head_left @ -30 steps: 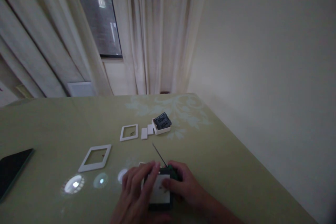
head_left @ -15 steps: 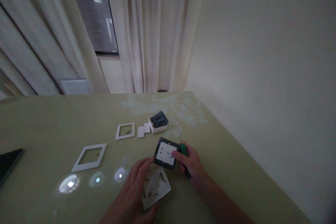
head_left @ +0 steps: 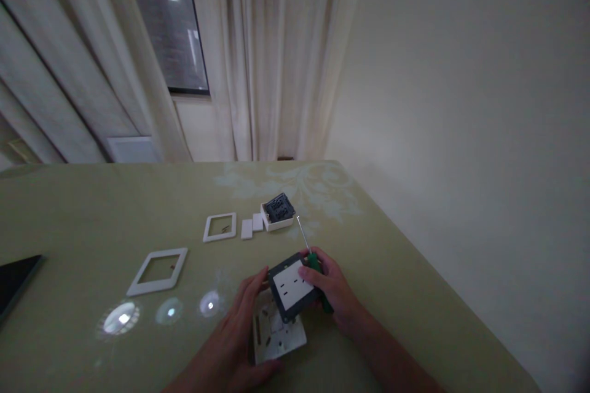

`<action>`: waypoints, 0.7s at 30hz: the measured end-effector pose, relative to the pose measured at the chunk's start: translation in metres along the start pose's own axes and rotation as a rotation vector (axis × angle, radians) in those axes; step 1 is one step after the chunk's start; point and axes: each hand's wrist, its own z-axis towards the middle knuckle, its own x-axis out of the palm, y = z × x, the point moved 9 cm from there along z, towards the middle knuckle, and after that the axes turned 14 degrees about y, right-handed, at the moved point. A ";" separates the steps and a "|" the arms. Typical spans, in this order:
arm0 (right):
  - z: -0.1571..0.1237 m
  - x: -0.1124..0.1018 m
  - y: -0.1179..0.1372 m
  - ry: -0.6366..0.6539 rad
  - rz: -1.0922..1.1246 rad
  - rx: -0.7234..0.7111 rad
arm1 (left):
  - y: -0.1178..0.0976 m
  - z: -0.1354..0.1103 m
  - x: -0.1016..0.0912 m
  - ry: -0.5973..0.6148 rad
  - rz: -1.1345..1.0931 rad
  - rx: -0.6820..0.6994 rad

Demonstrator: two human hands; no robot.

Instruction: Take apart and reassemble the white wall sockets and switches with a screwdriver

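Note:
My right hand (head_left: pixel 332 292) grips a green-handled screwdriver (head_left: pixel 311 255) whose thin shaft points up and away, and its fingertips also pinch a dark-framed socket module with a white face (head_left: pixel 292 286). My left hand (head_left: pixel 239 331) lies curled on a white base plate (head_left: pixel 279 336) on the table, fingers touching the module's left edge. The module is tilted, lifted off the white plate.
On the olive-green tablecloth (head_left: pixel 92 209) lie a large white frame (head_left: pixel 158 271), a smaller white frame (head_left: pixel 220 227), two small white rocker pieces (head_left: pixel 251 226) and another dark switch insert in a white housing (head_left: pixel 278 212). A dark tablet (head_left: pixel 13 282) sits at the left edge. A wall stands right.
The dark module came up off the white plate in my right hand, along with the screwdriver. My left hand stayed on the plate. The module has since dropped slightly closer to me.

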 end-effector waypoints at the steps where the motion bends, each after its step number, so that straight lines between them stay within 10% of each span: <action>1: 0.000 0.001 0.001 0.009 -0.017 0.001 | 0.000 0.000 -0.001 -0.005 0.006 0.003; 21: 0.001 -0.004 0.003 -0.028 -0.150 0.018 | 0.004 -0.006 -0.005 0.086 0.250 -0.083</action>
